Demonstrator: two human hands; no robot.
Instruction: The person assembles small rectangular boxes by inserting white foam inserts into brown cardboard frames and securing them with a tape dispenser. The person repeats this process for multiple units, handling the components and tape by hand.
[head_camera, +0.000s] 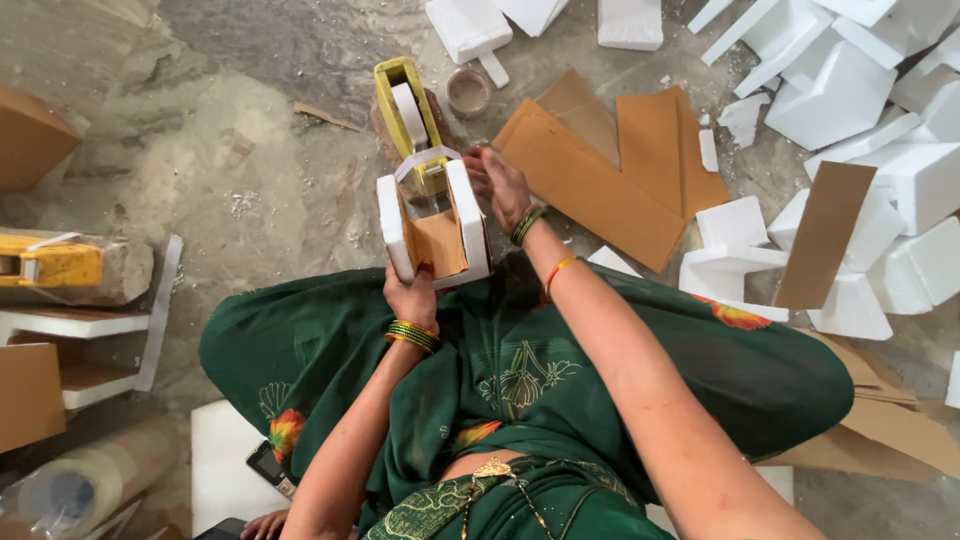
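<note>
Foam-sided bundle (432, 225) held by two hands: left hand (412, 296), right hand (497, 182).

Dark green draped garment (520, 380) with orange-yellow floral motifs; green bangles on left wrist (412, 335); green bangles and orange-yellow thread on right wrist (535, 235); arms bare.

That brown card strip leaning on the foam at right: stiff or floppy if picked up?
Probably stiff: the card strip stands straight, propped on the foam blocks without sagging. Likely light, being thin and flat. It could tip easily, since it only leans.
</note>
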